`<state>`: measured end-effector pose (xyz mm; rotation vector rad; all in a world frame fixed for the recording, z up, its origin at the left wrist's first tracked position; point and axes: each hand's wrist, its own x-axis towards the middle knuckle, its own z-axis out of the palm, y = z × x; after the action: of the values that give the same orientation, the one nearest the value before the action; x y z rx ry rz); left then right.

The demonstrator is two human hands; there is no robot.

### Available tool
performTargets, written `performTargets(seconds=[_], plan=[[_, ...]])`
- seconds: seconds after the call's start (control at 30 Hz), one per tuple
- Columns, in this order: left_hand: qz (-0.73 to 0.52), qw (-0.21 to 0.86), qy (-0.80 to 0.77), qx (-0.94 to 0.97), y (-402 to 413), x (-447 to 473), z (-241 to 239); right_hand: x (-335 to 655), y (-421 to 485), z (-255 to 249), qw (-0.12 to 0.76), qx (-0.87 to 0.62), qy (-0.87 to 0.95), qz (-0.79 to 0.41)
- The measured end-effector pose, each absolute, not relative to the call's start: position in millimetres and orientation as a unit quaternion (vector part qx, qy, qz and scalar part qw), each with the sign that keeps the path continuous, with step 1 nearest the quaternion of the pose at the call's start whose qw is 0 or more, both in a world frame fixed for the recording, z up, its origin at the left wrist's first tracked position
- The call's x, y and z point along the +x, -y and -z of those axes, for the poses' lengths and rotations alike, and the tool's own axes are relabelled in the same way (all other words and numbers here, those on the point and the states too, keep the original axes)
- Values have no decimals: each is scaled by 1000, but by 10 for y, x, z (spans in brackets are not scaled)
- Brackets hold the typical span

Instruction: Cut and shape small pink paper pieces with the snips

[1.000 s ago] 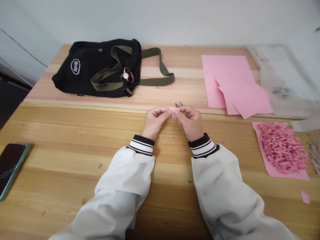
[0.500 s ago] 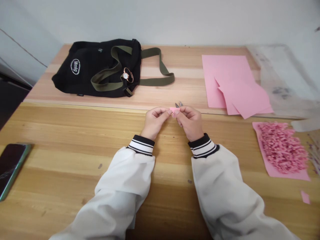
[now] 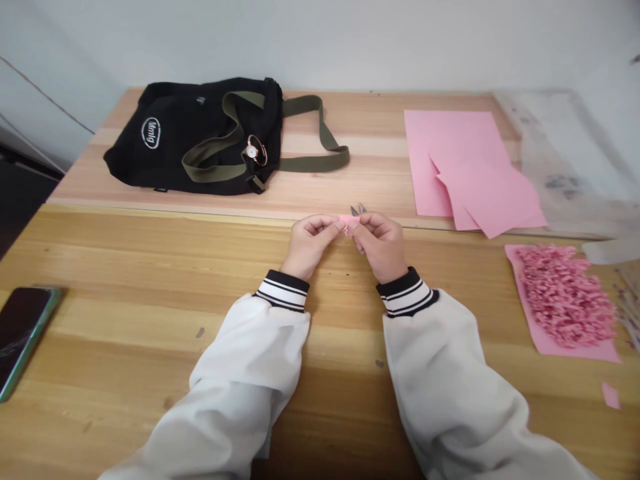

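Between my fingertips is a small piece of pink paper (image 3: 349, 219), its lower edge cut into short strips. My left hand (image 3: 313, 243) pinches its left side with thumb and forefinger. On the other side, my right hand (image 3: 381, 243) is closed on the same piece. Two pointed metal tips, like scissor blades (image 3: 359, 209), stick out behind the right fingers; the rest of that tool is hidden, and I cannot tell whether the right hand holds it.
A black bag (image 3: 200, 133) with a watch (image 3: 253, 152) on it lies at the back left. Pink sheets (image 3: 455, 140) lie back right. Curled pink paper bits (image 3: 565, 293) heap on a pink sheet at right, near a small scrap (image 3: 611, 395). A phone (image 3: 25, 333) lies far left.
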<state>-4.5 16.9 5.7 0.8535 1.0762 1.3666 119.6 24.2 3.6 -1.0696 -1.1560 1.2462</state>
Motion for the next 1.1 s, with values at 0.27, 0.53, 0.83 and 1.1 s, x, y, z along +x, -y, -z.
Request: performTargets(seconds=[0.27,0.53,0.83,1.1], plan=[[-578,560,-466,368,-169,-53,-52,1195,-242,-24,545,-441,485,-524],[-579,565,-465,360,-173,-51,-28,1205,-238,-21,549,-433,490,-521],[-581,593,-443,341,-154,-75,-57,1196,-238,-36,539,-444,487,-525],[-577,583,-453,349,-161,-65,-59,1195,-231,-52,533,-448,496,-519]])
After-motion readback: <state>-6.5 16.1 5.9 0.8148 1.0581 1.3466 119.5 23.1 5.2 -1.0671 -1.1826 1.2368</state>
